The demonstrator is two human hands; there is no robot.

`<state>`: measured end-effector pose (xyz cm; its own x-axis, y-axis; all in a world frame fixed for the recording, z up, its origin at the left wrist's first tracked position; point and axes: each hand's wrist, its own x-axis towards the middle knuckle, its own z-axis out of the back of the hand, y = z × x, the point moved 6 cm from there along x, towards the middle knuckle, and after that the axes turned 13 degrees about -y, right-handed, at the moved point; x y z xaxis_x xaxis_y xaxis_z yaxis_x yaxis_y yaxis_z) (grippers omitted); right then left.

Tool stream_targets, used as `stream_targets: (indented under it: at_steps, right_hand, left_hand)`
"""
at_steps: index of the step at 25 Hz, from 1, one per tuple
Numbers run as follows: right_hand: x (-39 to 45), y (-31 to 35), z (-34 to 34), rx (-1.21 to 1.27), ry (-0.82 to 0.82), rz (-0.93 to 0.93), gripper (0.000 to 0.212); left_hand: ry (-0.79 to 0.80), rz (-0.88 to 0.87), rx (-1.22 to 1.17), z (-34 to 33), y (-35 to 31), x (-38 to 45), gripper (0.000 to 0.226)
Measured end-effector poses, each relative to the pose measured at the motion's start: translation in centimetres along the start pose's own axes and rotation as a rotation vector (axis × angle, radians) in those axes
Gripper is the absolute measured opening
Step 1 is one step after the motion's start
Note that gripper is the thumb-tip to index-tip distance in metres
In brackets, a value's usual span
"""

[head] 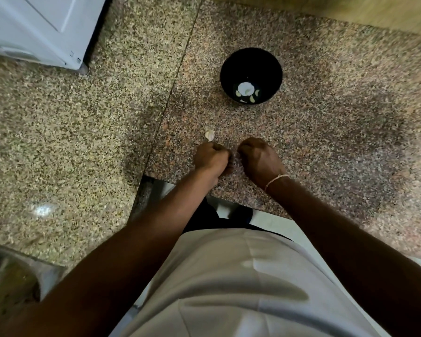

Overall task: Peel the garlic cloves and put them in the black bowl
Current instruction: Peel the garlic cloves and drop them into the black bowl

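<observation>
Appliance, white, at far left top, standing on speckled counter. Something shiny and blurred at bottom left corner; cannot tell what. Seam running down the counter, grey-beige stone to its left, pinker stone to its right. Garlic piece, pale, lying on the counter just beyond the left hand's knuckles, touching or nearly touching them; cannot tell whether clove or skin. Left hand near the counter's front edge, fingers curled under into a loose fist, back of hand up; whatever sits inside the fingers hidden, so cannot tell if pinching anything. Right hand just beside it, fingers likewise curled down and inward toward the left, fingertips out of sight; contents hidden too. Narrow gap between the two fists. Thin pale string round the right wrist. Bowl, black, well beyond both hands and slightly right of them, upright on the pinker stone, holding several pale cloves at its bottom. White shirt filling the lower middle.
</observation>
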<state>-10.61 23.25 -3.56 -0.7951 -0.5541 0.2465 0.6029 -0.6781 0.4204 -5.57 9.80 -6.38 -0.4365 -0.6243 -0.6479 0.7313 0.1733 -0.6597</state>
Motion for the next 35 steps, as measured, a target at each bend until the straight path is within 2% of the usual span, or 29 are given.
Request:
stream_targets:
  at_steps: [2, 4, 7, 9, 15, 21, 35]
  right_hand:
    - [0.1, -0.5, 0.4, -0.003, -0.010, -0.056, 0.008]
    - [0.4, -0.8, 1.2, 0.071, -0.069, -0.187, 0.007]
    - [0.3, -1.9, 2.1, 0.317, -0.116, -0.487, 0.007]
    - [0.0, -2.3, 2.3, 0.415, -0.107, -0.606, 0.007]
    - [0.1, -2.4, 2.9, 0.586, -0.087, -0.619, 0.006]
    - [0.1, -2.7, 2.5, 0.657, -0.058, -0.644, 0.005]
    - [0.2, -1.7, 1.4, 0.521, -0.006, -0.640, 0.016]
  left_hand:
    - [0.034, -0.009, -0.020, -0.3, 0.0, -0.4, 0.019]
    - [0.096, -0.001, -0.069, -0.7, -0.2, -0.8, 0.022]
    - [0.163, 0.025, -0.171, -0.9, -0.6, -1.4, 0.011]
    - [0.191, 0.019, -0.251, -0.8, -1.0, -1.5, 0.007]
    - [0.236, -0.055, -0.311, -0.6, -1.7, -2.0, 0.006]
    - [0.246, -0.128, -0.325, -0.3, -2.0, -2.5, 0.008]
    - [0.251, -0.137, -0.384, -0.1, -1.5, -2.3, 0.008]
